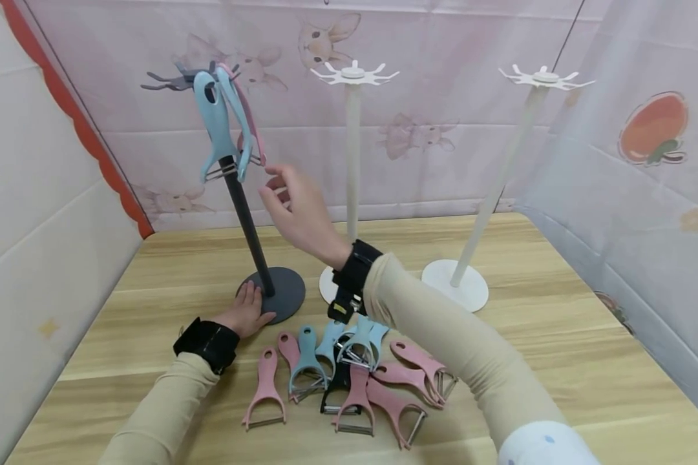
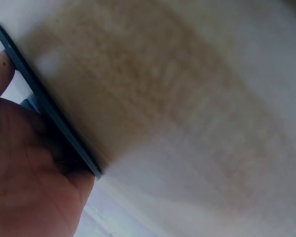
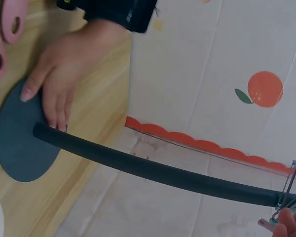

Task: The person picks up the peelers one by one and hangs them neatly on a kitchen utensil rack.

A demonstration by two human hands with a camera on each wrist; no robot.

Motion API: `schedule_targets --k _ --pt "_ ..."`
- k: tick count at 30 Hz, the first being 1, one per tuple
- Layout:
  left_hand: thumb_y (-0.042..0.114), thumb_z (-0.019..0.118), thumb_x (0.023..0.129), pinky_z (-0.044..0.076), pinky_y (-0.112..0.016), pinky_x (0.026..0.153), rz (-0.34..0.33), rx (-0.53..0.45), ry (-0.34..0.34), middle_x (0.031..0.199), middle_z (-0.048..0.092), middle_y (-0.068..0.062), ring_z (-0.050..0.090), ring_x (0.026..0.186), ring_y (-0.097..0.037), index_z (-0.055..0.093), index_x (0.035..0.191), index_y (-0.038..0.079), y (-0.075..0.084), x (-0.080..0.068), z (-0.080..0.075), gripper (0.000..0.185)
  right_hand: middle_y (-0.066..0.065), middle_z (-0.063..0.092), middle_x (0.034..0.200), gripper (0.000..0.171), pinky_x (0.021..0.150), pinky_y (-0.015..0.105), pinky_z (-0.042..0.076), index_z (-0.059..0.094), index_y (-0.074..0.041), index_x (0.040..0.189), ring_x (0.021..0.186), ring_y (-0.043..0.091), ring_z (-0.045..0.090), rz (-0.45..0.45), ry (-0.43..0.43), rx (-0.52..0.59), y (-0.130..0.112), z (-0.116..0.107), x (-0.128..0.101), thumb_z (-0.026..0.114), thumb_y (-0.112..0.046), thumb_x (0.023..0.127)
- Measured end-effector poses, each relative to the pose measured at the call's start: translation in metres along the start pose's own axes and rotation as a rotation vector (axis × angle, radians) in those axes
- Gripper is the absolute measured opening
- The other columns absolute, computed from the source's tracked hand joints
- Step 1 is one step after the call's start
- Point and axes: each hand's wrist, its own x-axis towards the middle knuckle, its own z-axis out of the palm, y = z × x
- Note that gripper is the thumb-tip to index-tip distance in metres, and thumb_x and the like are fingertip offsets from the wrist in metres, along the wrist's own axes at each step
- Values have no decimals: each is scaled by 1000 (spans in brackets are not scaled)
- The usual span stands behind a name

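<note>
Hanging from the dark grey hook stand [image 1: 241, 194], two blue peelers and a pink plastic peeler [image 1: 250, 123] are up, the right hand [image 1: 296, 210] loose-fingered beside the pink one, the left hand [image 1: 247, 313] flat on the base, about eleven peelers [image 1: 349, 381] apparently left on the wooden table [image 1: 558, 361].

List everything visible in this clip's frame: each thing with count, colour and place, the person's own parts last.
Dark stand: one, dark grey, left on the table; left hand on its base.
Hung peelers: three, two blue, one pink, on the dark stand's hooks.
White stands: two, white, bare hooks, centre and right.
Loose peelers: about eleven, pink, blue, one black, piled at the near edge.
Table: one, light wood.
Wall covering: pinkish, rabbit and fruit prints.
Left hand: flat on the base, wrist strap.
Right hand: raised beside the hung pink peeler, wrist strap.
</note>
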Motion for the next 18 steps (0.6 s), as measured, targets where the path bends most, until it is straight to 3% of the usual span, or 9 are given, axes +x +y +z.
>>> schedule_targets --k 7,13,18 --pt "26 39 98 8 -53 106 21 25 10 136 1 -46 0 128 -53 15 129 -28 4 -4 -3 66 15 60 101 31 71 20 46 48 4 122 82 20 59 -19 -80 -28 15 -16 -37 47 -11 95" --pt "25 39 98 8 -53 106 17 6 6 136 0 -46 -1 129 -53 14 130 -28 4 -5 -4 67 14 63 97 33 69 24 47 51 2 120 78 19 60 82 -192 -140 46 -35 -74 50 -17 94" --pt "25 39 98 8 -53 106 10 -1 8 136 -1 -45 -2 129 -53 13 130 -27 4 -6 -4 67 10 63 84 28 57 23 47 58 2 110 65 15 59 153 -342 -285 72 -48 -104 56 -17 90"
